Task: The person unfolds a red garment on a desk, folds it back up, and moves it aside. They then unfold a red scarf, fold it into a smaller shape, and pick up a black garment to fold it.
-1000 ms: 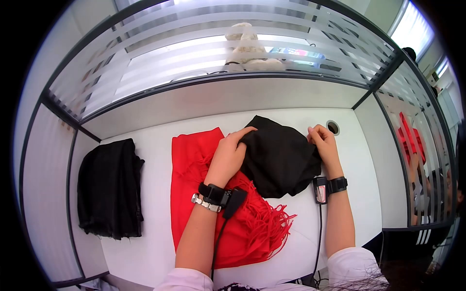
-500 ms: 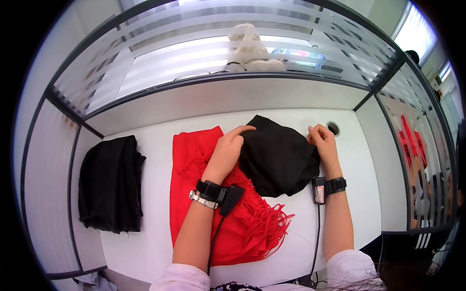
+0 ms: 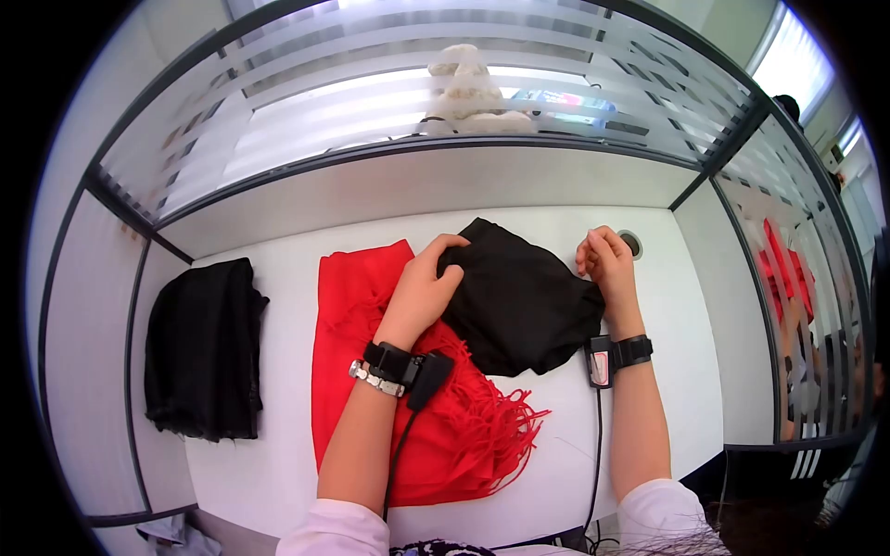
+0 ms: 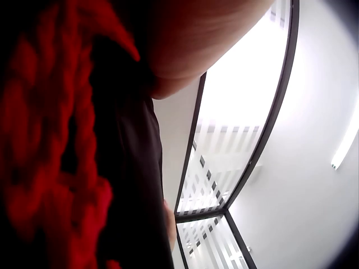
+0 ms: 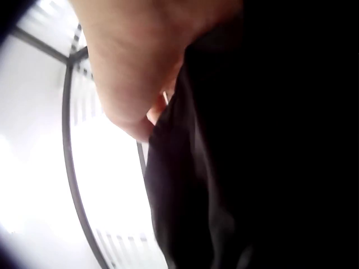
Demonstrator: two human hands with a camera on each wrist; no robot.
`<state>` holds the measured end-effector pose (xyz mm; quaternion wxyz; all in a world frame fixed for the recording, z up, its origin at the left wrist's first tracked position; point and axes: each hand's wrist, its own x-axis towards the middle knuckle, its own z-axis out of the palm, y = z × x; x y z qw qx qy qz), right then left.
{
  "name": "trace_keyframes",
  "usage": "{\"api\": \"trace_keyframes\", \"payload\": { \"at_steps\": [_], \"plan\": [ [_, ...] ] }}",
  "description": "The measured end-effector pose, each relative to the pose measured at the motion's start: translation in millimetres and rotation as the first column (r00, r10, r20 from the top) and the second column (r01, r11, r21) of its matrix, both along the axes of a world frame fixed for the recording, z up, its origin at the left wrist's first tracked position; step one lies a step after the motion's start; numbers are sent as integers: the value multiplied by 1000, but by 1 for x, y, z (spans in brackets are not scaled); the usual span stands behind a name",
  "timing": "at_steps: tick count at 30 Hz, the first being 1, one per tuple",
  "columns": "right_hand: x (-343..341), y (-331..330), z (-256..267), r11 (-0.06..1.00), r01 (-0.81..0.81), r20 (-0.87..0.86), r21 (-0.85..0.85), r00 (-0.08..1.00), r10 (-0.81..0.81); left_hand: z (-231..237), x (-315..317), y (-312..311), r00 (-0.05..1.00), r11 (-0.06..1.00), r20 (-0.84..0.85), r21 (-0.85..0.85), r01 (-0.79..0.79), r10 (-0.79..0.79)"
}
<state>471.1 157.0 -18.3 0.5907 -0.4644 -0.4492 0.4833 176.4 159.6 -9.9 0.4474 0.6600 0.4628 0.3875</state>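
Observation:
A black cloth [image 3: 519, 306] lies bunched on the white desk, its near-left part over the red scarf. My left hand [image 3: 422, 292] rests at its upper left edge, index finger reaching along the border and thumb apart from it. My right hand [image 3: 610, 273] is at the cloth's upper right edge, fingers loosely bent, fingertips close to the border. In the right wrist view, the black cloth [image 5: 190, 185] partly hides those fingers. A red scarf [image 3: 357, 371] with twisted fringe lies beneath my left forearm; its red fringe [image 4: 50, 140] fills the left wrist view's left side.
A folded black cloth [image 3: 204, 352] lies at the desk's left end. Low partitions with a striped glass panel [image 3: 371, 83] enclose the desk. A round cable hole [image 3: 630, 244] sits at the back right. A cable [image 3: 598, 463] runs from each wrist camera.
My right hand has lifted slightly and its fingers have loosened. My left thumb and index finger look a little more bent at the cloth's corner. The view has shifted slightly.

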Motion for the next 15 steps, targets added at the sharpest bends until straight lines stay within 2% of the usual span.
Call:
{"api": "trace_keyframes", "payload": {
  "at_steps": [7, 10, 12, 15],
  "plan": [
    [4, 7, -10, 996, 64, 115, 54, 991, -70, -8, 1, 4, 1000, 1000, 4, -8, -6, 6],
    [-4, 4, -6, 995, 77, 246, 62, 965, -90, -6, 2, 3, 1000, 1000, 5, -18, -6, 7],
    [-7, 6, -8, 994, 86, 310, 63, 945, -101, -3, 1, 3, 996, 999, -85, -46, 17, -21],
    [-6, 8, -10, 994, 94, 343, 50, 933, -106, -7, 2, 3, 997, 999, -63, -29, 30, -32]
  ]
}}
